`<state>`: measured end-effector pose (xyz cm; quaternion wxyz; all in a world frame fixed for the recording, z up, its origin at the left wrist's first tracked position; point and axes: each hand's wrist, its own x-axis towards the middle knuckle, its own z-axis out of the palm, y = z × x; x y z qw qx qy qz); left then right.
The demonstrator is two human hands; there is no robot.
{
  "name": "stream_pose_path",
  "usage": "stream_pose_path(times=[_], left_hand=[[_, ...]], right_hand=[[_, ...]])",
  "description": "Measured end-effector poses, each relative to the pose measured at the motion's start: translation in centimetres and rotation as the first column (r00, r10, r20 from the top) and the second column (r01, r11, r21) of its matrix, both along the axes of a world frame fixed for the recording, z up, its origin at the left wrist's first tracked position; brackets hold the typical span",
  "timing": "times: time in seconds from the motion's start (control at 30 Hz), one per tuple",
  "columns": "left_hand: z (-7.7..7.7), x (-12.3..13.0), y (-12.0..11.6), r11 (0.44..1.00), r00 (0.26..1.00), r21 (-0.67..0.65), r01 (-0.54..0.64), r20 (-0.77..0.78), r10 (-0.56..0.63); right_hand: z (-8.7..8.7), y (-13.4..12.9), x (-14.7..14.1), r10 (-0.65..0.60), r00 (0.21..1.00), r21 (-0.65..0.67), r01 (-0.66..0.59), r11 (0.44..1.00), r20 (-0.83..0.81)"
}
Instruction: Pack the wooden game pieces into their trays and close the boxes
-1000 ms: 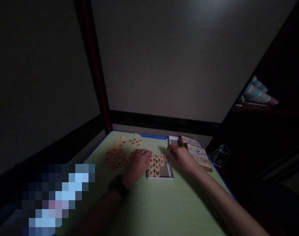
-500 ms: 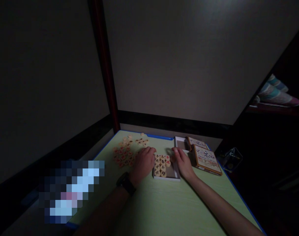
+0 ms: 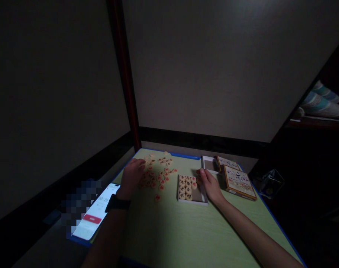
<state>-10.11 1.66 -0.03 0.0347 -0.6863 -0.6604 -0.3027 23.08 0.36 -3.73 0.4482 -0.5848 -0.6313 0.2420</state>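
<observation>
Round wooden pieces with red or black characters point(image 3: 162, 182) lie scattered over the left back of the green table. A shallow white-rimmed box point(image 3: 193, 202) holds rows of similar pieces in its left and back part; its right front part shows bare brown bottom. My left hand point(image 3: 134, 178), with a dark watch on the wrist, is over the left side of the scattered pieces, fingers curled down; what its fingertips hold, if anything, is hidden. At the box's right edge rests my right hand point(image 3: 210, 183), its thumb and fingers closed on the rim.
Another open white box point(image 3: 210, 163) stands at the table's back, beside two printed box lids point(image 3: 240, 182) on the right. A lit phone point(image 3: 95, 214) lies at the left edge of the table point(image 3: 183, 230). Walls rise behind and to the left.
My left hand has moved left from the box's left side to the scattered pieces, uncovering several of them. The phone now shows clearly. My right hand stays at the box; the view has shifted slightly.
</observation>
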Motion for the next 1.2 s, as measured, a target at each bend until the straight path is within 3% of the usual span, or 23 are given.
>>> stream_pose_path(times=[0.17,0.33,0.53,0.73,1.2], left_hand=[[0.5,-0.4,-0.3,0.976,0.996,-0.215,0.037,-0.069,-0.053],[1.0,0.3,-0.5,0.981,0.990,-0.133,0.142,0.002,-0.142],[0.4,4.6,-1.5,0.930,0.939,-0.136,0.342,0.024,-0.342],[-1.5,7.8,-2.3,0.933,0.912,-0.108,0.343,-0.200,-0.358],[-1.8,8.0,-2.0,0.919,0.878,-0.208,0.336,-0.284,-0.385]], right_hand=[[-0.1,0.1,0.1,-0.004,1.000,-0.007,0.004,1.000,-0.008],[-0.1,0.1,0.1,-0.001,1.000,-0.012,0.001,1.000,-0.001],[-0.1,0.0,0.2,0.009,1.000,-0.001,-0.009,1.000,0.003],[0.1,0.0,0.0,-0.001,1.000,-0.003,0.001,1.000,0.021],[-0.2,0.2,0.0,0.007,1.000,0.013,-0.007,1.000,-0.007]])
